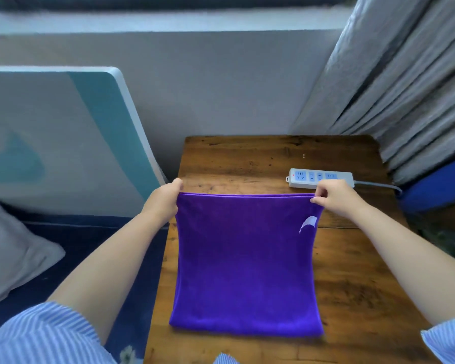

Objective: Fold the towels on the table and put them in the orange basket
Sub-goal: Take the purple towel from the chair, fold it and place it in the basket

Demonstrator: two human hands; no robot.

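A purple towel lies doubled over on the wooden table, its fold at the near edge and its two layered edges at the far side. A small white label shows near its far right corner. My left hand grips the far left corner of the towel. My right hand pinches the far right corner between thumb and fingers. The far edge is stretched straight between both hands. No orange basket is in view.
A white power strip with a grey cable lies on the table just beyond my right hand. Grey curtains hang at the right, with a blue object below them. A bed with a pillow is at the left.
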